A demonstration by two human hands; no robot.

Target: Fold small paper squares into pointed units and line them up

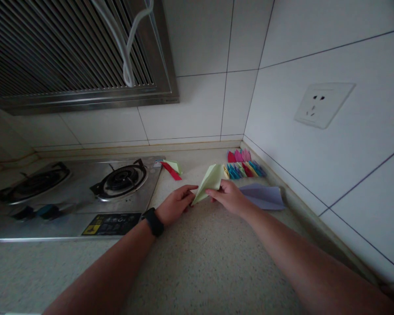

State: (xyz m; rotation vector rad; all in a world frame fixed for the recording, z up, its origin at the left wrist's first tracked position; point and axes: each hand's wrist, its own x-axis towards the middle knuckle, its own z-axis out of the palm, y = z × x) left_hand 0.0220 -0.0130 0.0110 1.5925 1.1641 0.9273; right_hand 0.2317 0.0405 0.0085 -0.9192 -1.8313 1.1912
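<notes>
Between my hands is a sheet of light green paper (210,179), folded to a point and tilted above the counter. My right hand (230,197) pinches its right edge, thumb in front and fingers behind. At its lower left tip, my left hand (176,204) is closed with bent fingers against the paper; the fingertips are partly hidden. A black watch (153,222) is on the left wrist. Just beyond my right hand lies lilac paper (264,197), partly covered by that hand and forearm.
Several small folded papers in many colours (244,170) stand in a row near the wall corner, with pink ones (242,155) behind. A red strip (171,170) and a green scrap (174,165) lie by the gas stove (75,221). Overhead hangs a range hood (85,105) with a white cable (127,65).
</notes>
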